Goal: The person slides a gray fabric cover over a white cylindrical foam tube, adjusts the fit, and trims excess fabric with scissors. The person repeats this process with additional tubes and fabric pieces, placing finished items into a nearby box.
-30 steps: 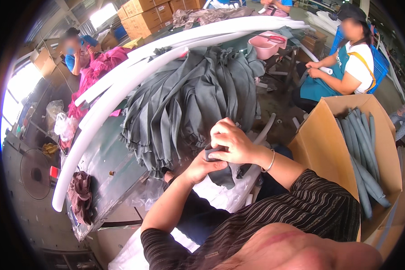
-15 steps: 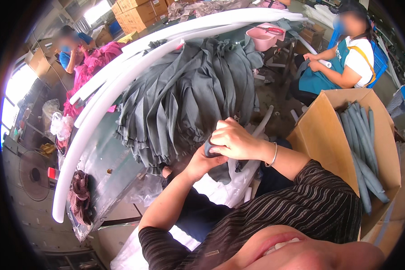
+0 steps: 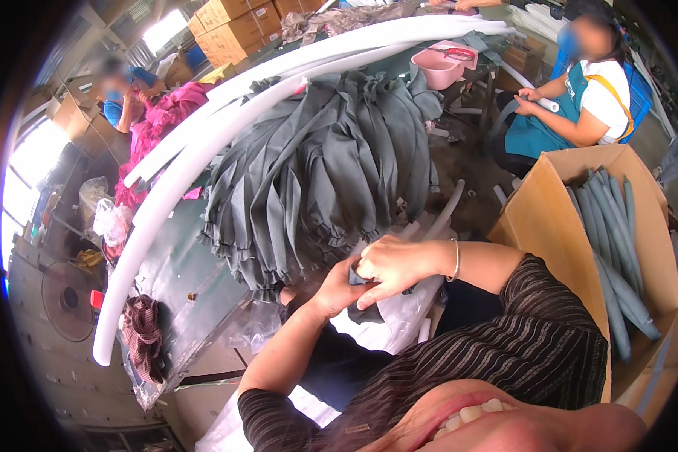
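Both my hands meet in front of me, closed on a grey fabric sleeve (image 3: 366, 312) whose lower end hangs beneath them. My left hand (image 3: 337, 289) grips it from the left with the thumb up. Over its top, my right hand (image 3: 393, 260) is wrapped with bent fingers; a silver bangle is on that wrist. Most of the gripped part is hidden by fingers, so whether a tube is inside cannot be seen. Just beyond my hands, a large heap of similar grey sleeves (image 3: 309, 166) drapes over the table edge.
Long white foam tubes (image 3: 158, 188) curve across the green table (image 3: 177, 267). At right, a cardboard box (image 3: 531, 215) holds several grey covered tubes (image 3: 614, 226). A pink basin (image 3: 435, 71) stands at the far corner. One co-worker (image 3: 591, 98) sits right, another (image 3: 124, 98) far left.
My hands have moved down slightly with the sleeve, and my right hand has turned more over its top. The whole view has shifted a little.
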A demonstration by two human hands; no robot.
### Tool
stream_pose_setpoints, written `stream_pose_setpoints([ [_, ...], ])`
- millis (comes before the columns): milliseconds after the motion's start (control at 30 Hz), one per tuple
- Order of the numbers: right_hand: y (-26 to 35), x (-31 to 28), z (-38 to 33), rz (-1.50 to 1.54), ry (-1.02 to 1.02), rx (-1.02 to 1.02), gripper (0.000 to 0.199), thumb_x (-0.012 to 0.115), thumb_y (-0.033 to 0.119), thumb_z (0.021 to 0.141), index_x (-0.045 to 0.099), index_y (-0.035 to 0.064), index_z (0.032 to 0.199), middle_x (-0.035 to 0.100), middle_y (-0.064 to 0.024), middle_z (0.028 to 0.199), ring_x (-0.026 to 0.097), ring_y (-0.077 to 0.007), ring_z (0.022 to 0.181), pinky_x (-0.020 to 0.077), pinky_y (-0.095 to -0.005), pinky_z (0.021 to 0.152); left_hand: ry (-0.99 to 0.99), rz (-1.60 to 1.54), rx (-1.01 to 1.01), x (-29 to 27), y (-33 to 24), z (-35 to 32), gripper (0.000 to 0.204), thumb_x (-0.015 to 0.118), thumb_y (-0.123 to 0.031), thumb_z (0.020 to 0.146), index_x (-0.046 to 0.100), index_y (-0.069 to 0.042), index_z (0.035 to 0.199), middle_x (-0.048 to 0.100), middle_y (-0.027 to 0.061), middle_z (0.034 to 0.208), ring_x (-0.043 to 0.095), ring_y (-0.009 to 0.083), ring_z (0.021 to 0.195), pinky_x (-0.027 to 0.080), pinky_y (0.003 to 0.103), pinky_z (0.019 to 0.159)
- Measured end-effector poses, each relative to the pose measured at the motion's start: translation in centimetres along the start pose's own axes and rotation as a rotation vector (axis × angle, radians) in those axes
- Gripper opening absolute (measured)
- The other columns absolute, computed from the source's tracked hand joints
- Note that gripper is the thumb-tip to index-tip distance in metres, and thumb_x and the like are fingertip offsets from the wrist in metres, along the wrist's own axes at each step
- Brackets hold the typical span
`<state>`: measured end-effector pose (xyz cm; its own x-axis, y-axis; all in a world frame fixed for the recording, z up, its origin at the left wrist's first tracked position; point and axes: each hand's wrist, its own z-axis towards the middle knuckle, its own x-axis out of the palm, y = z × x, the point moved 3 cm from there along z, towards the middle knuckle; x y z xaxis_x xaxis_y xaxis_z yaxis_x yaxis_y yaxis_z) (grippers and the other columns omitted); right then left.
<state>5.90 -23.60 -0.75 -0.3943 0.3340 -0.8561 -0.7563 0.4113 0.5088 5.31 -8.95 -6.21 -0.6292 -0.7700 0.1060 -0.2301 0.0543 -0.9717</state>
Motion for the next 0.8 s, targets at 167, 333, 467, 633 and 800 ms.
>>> stream_pose_setpoints([
  [167,-2.7,0.1,-0.3,0.276,-0.048,-0.011,0.043,0.075,0.042,0.079,0.062,0.0009,0.074,0.063,-0.01,0.064,0.063,-0.0227,0.059,0.0453,-0.0347,0.056,-0.043,0.033,-0.047,-1.1,0.8,0.9,0.049,0.078,-0.002,0.073,0.055,0.0,0.117,0.064,0.0038,0.102,0.061,0.0102,0.09,0.05,0.026,0.084],
  [333,-4.7,3.6,0.1,0.741,-0.243,0.001,0.032,0.068,0.026,0.088,0.055,0.0024,0.072,0.052,-0.0048,0.059,0.041,-0.0111,0.055,0.036,-0.0345,0.052,-0.074,0.129,-0.133,-0.6,-0.3,0.3,0.047,0.076,0.0,0.075,0.057,0.0,0.118,0.065,0.0026,0.099,0.06,0.0111,0.094,0.05,0.026,0.083],
  [467,-6.8,5.9,-1.3,0.64,-0.526,0.058,0.029,0.069,0.021,0.088,0.055,0.0013,0.072,0.048,-0.002,0.061,0.042,-0.0079,0.058,0.0341,-0.0315,0.053,-0.041,-0.01,-0.353,-1.1,1.9,2.3,0.03,0.076,-0.002,0.075,0.06,-0.001,0.101,0.064,0.0033,0.085,0.061,0.0096,0.076,0.05,0.024,0.066],
  [633,-14.9,14.7,-1.0,1.529,-0.528,0.313,0.015,0.063,0.023,0.094,0.062,0.0082,0.094,0.068,-0.0013,0.09,0.061,-0.0079,0.077,0.0498,-0.0217,0.068,-0.173,0.03,-0.541,-3.7,3.1,1.2,0.02,0.069,-0.007,0.079,0.057,0.0,0.093,0.058,0.0037,0.071,0.054,0.0109,0.062,0.042,0.025,0.059],
  [800,-29.0,27.8,-4.3,0.192,-0.199,0.799,0.02,0.057,0.011,0.081,0.062,0.0056,0.099,0.066,-0.0115,0.105,0.063,-0.0291,0.099,0.0521,-0.0375,0.081,-0.339,-0.119,-0.546,-6.8,2.1,0.1,0.005,0.066,-0.003,0.077,0.061,-0.002,0.077,0.058,0.0024,0.066,0.053,0.0105,0.059,0.043,0.025,0.059],
])
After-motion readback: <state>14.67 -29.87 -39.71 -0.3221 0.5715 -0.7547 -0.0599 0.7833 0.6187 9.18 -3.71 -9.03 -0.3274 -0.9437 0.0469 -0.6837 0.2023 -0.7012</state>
